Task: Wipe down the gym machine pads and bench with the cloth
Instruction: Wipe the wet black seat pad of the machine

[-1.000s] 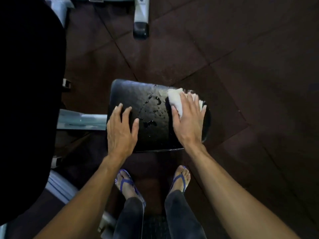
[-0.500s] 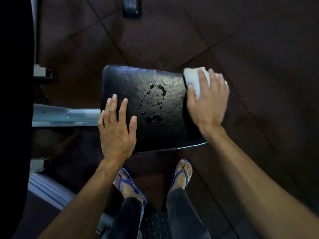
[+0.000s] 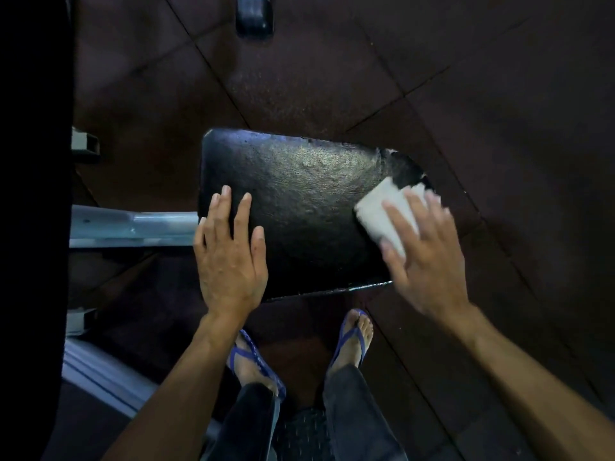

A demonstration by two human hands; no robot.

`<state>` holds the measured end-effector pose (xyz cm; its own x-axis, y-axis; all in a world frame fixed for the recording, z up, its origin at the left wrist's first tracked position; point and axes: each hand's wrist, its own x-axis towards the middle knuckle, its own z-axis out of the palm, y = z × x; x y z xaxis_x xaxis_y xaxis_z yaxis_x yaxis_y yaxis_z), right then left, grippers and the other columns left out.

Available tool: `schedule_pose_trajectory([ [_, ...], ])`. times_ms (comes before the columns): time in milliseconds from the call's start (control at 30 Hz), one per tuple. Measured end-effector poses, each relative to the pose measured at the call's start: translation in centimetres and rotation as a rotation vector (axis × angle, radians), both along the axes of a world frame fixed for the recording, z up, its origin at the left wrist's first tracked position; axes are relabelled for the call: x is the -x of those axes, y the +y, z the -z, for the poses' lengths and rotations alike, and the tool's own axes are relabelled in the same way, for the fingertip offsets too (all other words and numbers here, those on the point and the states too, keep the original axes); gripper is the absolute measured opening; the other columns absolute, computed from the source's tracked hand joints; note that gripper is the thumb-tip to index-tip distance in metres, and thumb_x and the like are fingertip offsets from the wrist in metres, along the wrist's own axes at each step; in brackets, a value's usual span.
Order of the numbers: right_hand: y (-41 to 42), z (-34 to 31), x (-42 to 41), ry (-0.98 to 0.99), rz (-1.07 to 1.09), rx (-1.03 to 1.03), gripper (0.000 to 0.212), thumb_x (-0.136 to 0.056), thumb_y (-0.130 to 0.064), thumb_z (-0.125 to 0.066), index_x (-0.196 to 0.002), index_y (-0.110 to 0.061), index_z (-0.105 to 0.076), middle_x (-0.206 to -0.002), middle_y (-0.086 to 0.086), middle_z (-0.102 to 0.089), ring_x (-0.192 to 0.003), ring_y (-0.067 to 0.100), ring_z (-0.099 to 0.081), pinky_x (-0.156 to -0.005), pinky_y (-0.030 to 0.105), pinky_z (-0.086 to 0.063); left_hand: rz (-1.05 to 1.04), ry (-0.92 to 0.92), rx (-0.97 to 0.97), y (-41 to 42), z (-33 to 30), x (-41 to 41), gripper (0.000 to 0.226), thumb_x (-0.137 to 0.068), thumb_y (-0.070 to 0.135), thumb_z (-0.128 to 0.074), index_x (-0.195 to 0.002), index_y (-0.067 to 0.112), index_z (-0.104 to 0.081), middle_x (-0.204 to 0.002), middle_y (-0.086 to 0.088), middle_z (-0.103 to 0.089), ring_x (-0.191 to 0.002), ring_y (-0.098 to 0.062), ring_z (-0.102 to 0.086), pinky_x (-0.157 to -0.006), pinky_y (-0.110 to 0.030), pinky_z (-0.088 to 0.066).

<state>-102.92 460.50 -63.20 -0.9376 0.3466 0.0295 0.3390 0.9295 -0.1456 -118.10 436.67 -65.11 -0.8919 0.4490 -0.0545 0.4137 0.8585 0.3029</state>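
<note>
A black seat pad (image 3: 299, 201) lies flat below me on a grey metal arm (image 3: 133, 226). My left hand (image 3: 229, 257) rests flat on the pad's near left corner, fingers spread. My right hand (image 3: 429, 251), blurred by motion, presses a folded white cloth (image 3: 382, 211) onto the pad's right end. The pad's surface looks smeared and shiny, with no separate droplets showing. Its far right corner has worn, torn covering.
A tall black back pad (image 3: 33, 194) fills the left edge. A grey frame rail (image 3: 100, 374) runs low at the left. A black rubber machine foot (image 3: 254, 15) stands on the dark floor tiles at the top. My feet in blue flip-flops (image 3: 352, 341) stand just before the seat.
My right hand has swept the cloth across the pad and back to its right end, nearer to me. The water droplets in the middle are gone. My left hand stays put.
</note>
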Motion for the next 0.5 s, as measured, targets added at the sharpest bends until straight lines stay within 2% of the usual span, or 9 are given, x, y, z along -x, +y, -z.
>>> schedule_pose_trajectory([
  [133, -0.9, 0.7, 9.8, 0.090, 0.398, -0.017, 0.053, -0.101, -0.045, -0.041, -0.145, -0.018, -0.052, -0.152, 0.014, -0.048, -0.141, 0.041, -0.041, -0.114, 0.056, -0.034, -0.001, 0.004, -0.004, 0.0, 0.1, -0.1, 0.051, -0.105, 0.035, -0.031, -0.153, 0.019, -0.030, -0.165, -0.006, -0.019, -0.154, -0.021, -0.016, -0.122, -0.046, -0.022],
  [200, -4.3, 0.9, 13.1, 0.086, 0.439, 0.006, 0.055, -0.100, -0.045, -0.039, -0.147, -0.019, -0.049, -0.154, 0.014, -0.046, -0.144, 0.042, -0.037, -0.116, 0.059, -0.030, -0.002, 0.009, -0.006, 0.0, 0.1, -0.1, 0.051, -0.105, 0.035, -0.032, -0.153, 0.019, -0.031, -0.165, -0.005, -0.019, -0.154, -0.021, -0.016, -0.122, -0.046, -0.022],
  [300, -10.3, 0.7, 10.5, 0.056, 0.176, 0.061, 0.055, -0.102, -0.043, -0.041, -0.152, -0.018, -0.042, -0.159, 0.016, -0.038, -0.149, 0.042, -0.029, -0.117, 0.060, -0.027, 0.005, 0.017, -0.001, -0.1, 0.1, 0.0, 0.050, -0.105, 0.034, -0.031, -0.153, 0.019, -0.030, -0.165, -0.005, -0.020, -0.153, -0.021, -0.018, -0.121, -0.045, -0.023],
  [400, -10.7, 0.3, 3.1, 0.009, -0.098, 0.078, 0.055, -0.102, -0.042, -0.049, -0.152, -0.020, -0.044, -0.161, 0.014, -0.036, -0.151, 0.039, -0.028, -0.115, 0.058, -0.032, 0.019, 0.019, -0.003, -0.3, 0.0, 0.1, 0.050, -0.105, 0.034, -0.030, -0.153, 0.019, -0.031, -0.165, -0.006, -0.020, -0.153, -0.021, -0.018, -0.121, -0.045, -0.023],
  [500, -5.9, 0.4, -1.9, -0.004, -0.090, 0.051, 0.054, -0.099, -0.042, -0.050, -0.149, -0.021, -0.048, -0.160, 0.014, -0.038, -0.149, 0.039, -0.031, -0.113, 0.059, -0.034, 0.007, 0.005, -0.011, -0.1, -0.1, -0.1, 0.051, -0.105, 0.034, -0.032, -0.153, 0.018, -0.030, -0.165, -0.006, -0.019, -0.154, -0.022, -0.016, -0.121, -0.046, -0.021],
])
